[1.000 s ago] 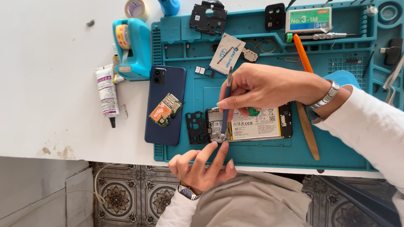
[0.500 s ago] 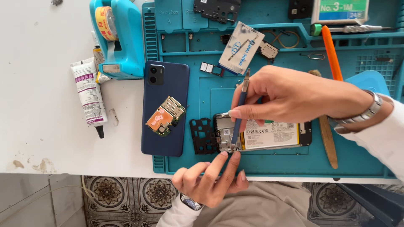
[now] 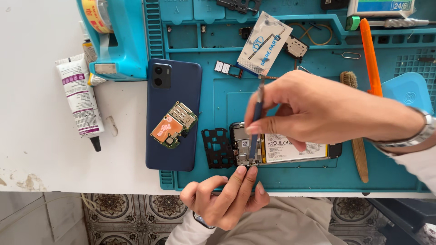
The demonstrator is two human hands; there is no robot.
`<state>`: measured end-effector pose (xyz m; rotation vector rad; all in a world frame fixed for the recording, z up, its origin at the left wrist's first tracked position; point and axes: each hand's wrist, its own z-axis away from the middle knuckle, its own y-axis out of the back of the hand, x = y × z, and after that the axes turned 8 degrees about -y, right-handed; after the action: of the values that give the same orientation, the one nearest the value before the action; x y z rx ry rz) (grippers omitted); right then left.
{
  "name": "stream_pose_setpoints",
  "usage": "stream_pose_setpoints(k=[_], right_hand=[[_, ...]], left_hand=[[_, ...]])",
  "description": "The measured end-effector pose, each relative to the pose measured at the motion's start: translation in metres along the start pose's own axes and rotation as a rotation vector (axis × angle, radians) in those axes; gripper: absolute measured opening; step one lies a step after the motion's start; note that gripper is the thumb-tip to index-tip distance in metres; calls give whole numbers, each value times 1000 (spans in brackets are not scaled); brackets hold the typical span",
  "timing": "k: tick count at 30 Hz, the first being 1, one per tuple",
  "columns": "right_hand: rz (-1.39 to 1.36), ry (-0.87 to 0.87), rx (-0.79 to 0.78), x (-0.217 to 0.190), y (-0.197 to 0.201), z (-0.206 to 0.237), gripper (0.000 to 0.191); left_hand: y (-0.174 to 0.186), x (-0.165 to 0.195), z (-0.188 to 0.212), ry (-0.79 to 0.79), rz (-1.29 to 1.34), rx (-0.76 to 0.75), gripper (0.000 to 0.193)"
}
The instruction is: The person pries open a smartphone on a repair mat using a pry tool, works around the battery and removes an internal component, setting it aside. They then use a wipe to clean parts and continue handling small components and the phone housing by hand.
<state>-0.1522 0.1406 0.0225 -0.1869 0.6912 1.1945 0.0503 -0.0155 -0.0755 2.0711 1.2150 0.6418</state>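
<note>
The right hand (image 3: 318, 111) is pinching a thin tool (image 3: 255, 122) over the opened phone (image 3: 281, 149) lying on the teal mat (image 3: 290, 177), covering much of it. The left hand (image 3: 225, 197) is pressing closed fingertips to the phone's near edge. A black shield plate (image 3: 218, 148), blue back cover (image 3: 173, 113) carrying a circuit board (image 3: 174, 124), and glue tube (image 3: 79, 100) are lying alongside.

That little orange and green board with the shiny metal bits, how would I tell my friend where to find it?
Look at the teal work mat and find the dark blue phone back cover lying on its left edge. The small circuit board lies tilted on the middle of that cover. It is the only orange and green piece there; the black plastic frame beside the cover is plain black.
</note>
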Motion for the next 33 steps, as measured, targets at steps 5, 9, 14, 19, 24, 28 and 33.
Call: stream_pose_setpoints(k=[5, 9, 14, 19, 24, 28, 33], right_hand=[[3, 2, 83, -2, -5, -1, 34], [54, 84, 138, 4, -7, -3, 34], [53, 252, 204, 13, -10, -6, 31], [52, 265, 194, 15, -9, -5, 30], [-40, 125, 152, 11, -9, -2, 33], [-30, 190, 157, 13, -9, -2, 32], [4, 242, 172, 18, -7, -1, 28]], left_hand=[[0, -1, -2, -6, -5, 5, 25], [-3, 0, -1, 0, -13, 49, 24], [-3, 3, 0, 9, -19, 34, 24], [1, 3, -6, 15, 2, 7, 23], [17, 7, -23, 194, 166, -108, 21], [30, 14, -37, 331, 171, -200, 25], [34, 24, -49, 316, 92, -239, 22]])
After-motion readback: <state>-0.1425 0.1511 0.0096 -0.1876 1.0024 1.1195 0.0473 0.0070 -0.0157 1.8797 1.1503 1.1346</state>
